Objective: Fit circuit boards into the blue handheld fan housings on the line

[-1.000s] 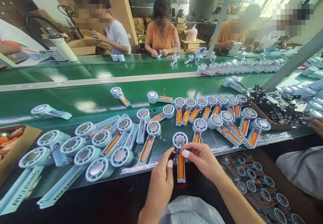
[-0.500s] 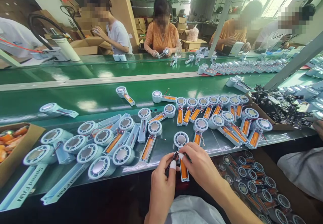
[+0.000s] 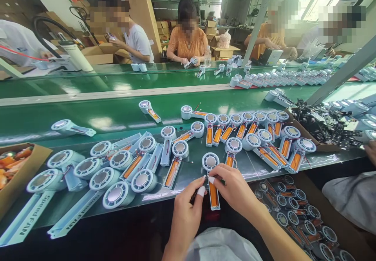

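An open-handled handheld fan (image 3: 210, 161) rests at the near edge of the bench, its orange battery (image 3: 214, 195) showing in the handle that juts over the edge. My left hand (image 3: 188, 206) is closed beside that handle, pinching a small dark circuit board (image 3: 195, 195) mostly covered by the fingers. From the other side, my right hand (image 3: 233, 186) pinches just below the fan head, its fingertips meeting those of the left. What lies between the right fingertips is too small to make out. White covers sit on some fingertips of both hands.
Rows of pale blue fans (image 3: 236, 118) surround the spot. Dark circuit boards (image 3: 323, 124) heap in a box at right; a carton (image 3: 38, 163) of orange batteries stands left. Below right, a box (image 3: 266, 229) holds more fans. Behind the green conveyor (image 3: 117, 114), several people work.
Fans on the green conveyor have shifted slightly right. My hands stay at the same fan; the left has turned a little, so the dark board shows less.
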Available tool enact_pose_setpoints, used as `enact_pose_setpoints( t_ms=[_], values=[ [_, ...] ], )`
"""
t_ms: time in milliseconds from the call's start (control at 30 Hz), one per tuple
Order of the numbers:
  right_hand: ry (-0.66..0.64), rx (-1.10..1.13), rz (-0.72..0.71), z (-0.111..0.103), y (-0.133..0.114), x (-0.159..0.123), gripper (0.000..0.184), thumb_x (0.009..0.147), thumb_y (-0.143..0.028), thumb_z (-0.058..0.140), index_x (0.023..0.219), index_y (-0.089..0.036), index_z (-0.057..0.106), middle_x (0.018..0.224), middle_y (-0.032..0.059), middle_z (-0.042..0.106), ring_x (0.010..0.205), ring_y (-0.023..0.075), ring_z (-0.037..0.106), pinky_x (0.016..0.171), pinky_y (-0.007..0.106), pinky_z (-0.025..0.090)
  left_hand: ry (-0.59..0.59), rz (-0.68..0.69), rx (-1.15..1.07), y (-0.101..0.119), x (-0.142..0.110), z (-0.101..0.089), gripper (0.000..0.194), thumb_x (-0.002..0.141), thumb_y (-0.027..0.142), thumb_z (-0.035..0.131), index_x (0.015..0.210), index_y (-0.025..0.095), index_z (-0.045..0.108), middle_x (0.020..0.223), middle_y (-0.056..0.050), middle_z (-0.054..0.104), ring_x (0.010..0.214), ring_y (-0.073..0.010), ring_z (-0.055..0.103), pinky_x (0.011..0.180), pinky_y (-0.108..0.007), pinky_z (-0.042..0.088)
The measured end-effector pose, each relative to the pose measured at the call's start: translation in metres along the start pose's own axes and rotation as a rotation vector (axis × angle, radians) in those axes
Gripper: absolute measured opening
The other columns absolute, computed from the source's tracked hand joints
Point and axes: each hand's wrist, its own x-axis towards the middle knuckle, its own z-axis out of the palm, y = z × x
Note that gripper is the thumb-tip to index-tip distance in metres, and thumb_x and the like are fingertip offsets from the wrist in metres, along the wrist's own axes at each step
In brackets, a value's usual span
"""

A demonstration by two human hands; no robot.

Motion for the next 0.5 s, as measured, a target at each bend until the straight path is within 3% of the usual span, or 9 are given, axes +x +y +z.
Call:
enact_pose_setpoints(
  t_ms=[133,200,367,500],
  values=[
    [-0.023,0.125,-0.028,-0.007,0.006,0.004,0.019,0.096,-0.016,0.055,0.109,-0.022,0.068,0.09,0.0034,0.067,0.079,0.0163,0.063,0.073,0.028,0.051,-0.118,-0.054,-0.098,0.001,0.01,-0.014,0.03,0.091,0.033,0.056,0.11,0.02,0.075,0.109,-0.008,0.078,0.079,-0.0199,0.074,0.081,-0.034,0.061],
    [-0.058,0.154,-0.056,-0.008,0.008,0.004,0.019,0.097,-0.019,0.056,0.106,-0.022,0.072,0.09,0.0038,0.068,0.081,0.0166,0.064,0.073,0.028,0.051,-0.155,-0.063,-0.123,0.0,0.014,-0.018,0.03,0.09,0.033,0.057,0.108,0.02,0.076,0.107,-0.008,0.078,0.074,-0.0188,0.073,0.079,-0.033,0.061],
    [-0.012,0.08,-0.091,0.001,0.012,0.002,0.02,0.099,-0.022,0.055,0.102,-0.023,0.074,0.095,0.0059,0.072,0.09,0.0204,0.065,0.08,0.032,0.052,-0.206,-0.046,-0.135,0.0,0.023,-0.02,0.029,0.088,0.034,0.058,0.105,0.02,0.077,0.099,-0.007,0.078,0.073,-0.0187,0.072,0.077,-0.032,0.061],
    [-0.008,0.038,0.015,0.0,0.003,0.0,0.022,0.099,-0.024,0.052,0.102,-0.023,0.074,0.087,0.005,0.071,0.08,0.0199,0.065,0.072,0.031,0.05,-0.171,-0.069,-0.1,0.013,0.016,-0.018,0.032,0.09,0.036,0.055,0.11,0.02,0.075,0.109,-0.009,0.077,0.081,-0.021,0.072,0.082,-0.035,0.06]
  ],
)
